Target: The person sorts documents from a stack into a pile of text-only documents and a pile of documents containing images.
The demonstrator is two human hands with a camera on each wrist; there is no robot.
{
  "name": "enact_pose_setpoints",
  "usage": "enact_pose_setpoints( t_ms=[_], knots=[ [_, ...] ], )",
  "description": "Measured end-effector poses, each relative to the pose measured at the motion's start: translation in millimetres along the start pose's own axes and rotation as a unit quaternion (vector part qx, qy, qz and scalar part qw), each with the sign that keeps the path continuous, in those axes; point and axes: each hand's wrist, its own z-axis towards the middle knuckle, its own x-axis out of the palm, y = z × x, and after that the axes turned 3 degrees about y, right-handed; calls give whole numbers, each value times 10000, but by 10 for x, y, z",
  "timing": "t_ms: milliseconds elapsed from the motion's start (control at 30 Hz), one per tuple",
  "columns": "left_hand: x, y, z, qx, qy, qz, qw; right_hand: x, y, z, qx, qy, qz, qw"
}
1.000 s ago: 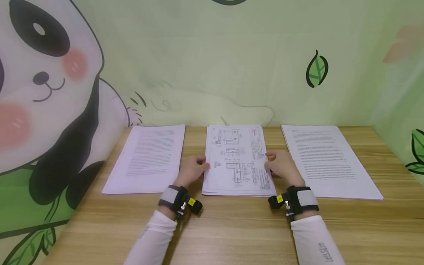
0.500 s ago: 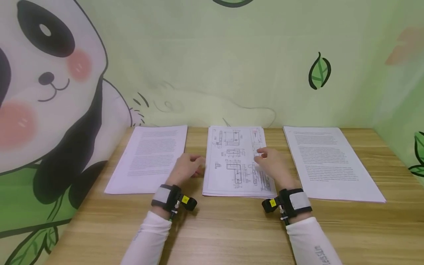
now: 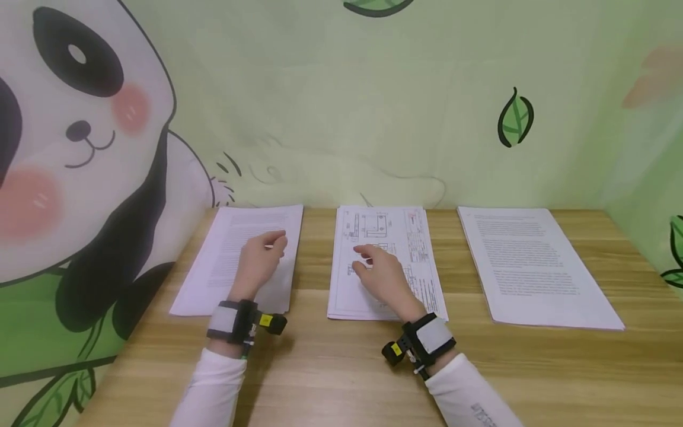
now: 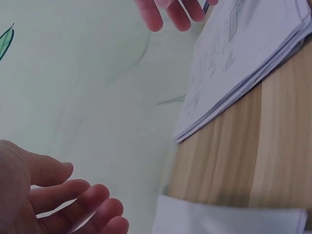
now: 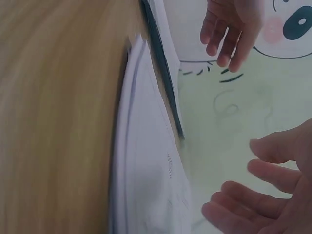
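Three stacks of paper lie side by side on the wooden table (image 3: 331, 379). Above the right part of the left stack of printed text (image 3: 197, 299) hovers my left hand (image 3: 259, 261), its fingers loosely bent and holding nothing. My right hand (image 3: 383, 274) is over the middle stack of technical drawings (image 3: 347, 302), hiding part of the drawing; its fingers are relaxed with nothing between them. In the right wrist view a gap shows between that hand (image 5: 263, 195) and the sheets (image 5: 151, 185). The right stack of printed text (image 3: 533, 267) is apart from both hands.
A pale green backdrop (image 3: 320, 107) with a cartoon panda (image 3: 181, 172) rises behind the table and along its sides. Each wrist wears a black strap with a small camera (image 3: 274, 323). Strips of bare wood separate the stacks.
Both hands have come off the edges of the middle stack. They have moved left, the left hand over the left stack and the right hand across the middle one. The stacks look unmoved.
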Motion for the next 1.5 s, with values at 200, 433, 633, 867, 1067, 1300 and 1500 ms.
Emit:
enact_pose_setpoints(
  t_ms=[200, 433, 633, 867, 1067, 1300, 1500],
  knots=[
    [-220, 190, 16, -39, 153, 101, 9998, 209, 101, 80, -240, 11, 587, 9980],
    [-524, 510, -10, -363, 299, 338, 9983, 386, 243, 136, -167, 497, 893, 9946],
    [-729, 761, -57, -858, 533, 327, 9943, 539, 330, 151, -136, 899, 1066, 9901],
    [-779, 949, -59, -1249, 857, 414, 9876, 766, 331, 171, 90, 1128, 1297, 9851],
    [-780, 1019, -51, -1550, 977, 476, 9819, 894, 386, 181, 335, 1247, 1827, 9747],
    [-765, 1016, -59, -1560, 983, 487, 9816, 967, 409, 168, 590, 1432, 2420, 9578],
    [-724, 1006, -41, -1434, 1279, 699, 9789, 984, 445, 183, 897, 1561, 2899, 9400]
  ],
)
